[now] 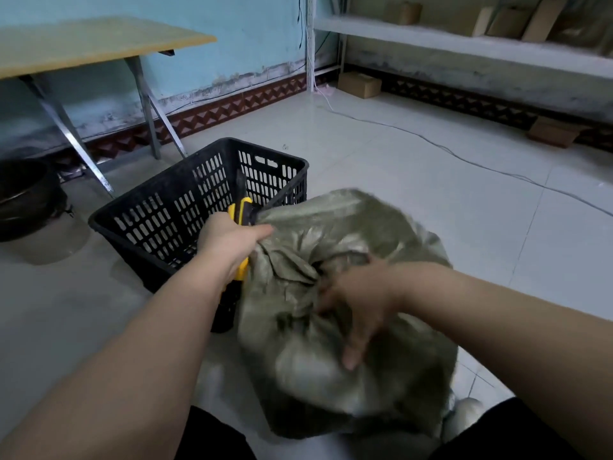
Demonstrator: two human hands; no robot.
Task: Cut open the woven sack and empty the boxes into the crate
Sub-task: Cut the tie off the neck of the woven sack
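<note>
A grey-green woven sack point(331, 360) stands bulging on the floor in front of me, its top gathered into folds. My right hand point(361, 303) grips the bunched fabric at the sack's top. My left hand point(232, 240) holds a yellow and black utility knife point(244, 209) with its blade out, pointing away, and also presses against the sack's left upper edge. A black slotted plastic crate point(172, 214) sits just left of and behind the sack; it looks empty. The boxes inside the sack are hidden.
A folding table point(83, 44) with a yellow top stands at the back left. A dark round basin point(26, 197) lies at the far left. Shelving point(464, 44) with cardboard boxes runs along the right wall. A cable point(464, 157) crosses the tiled floor.
</note>
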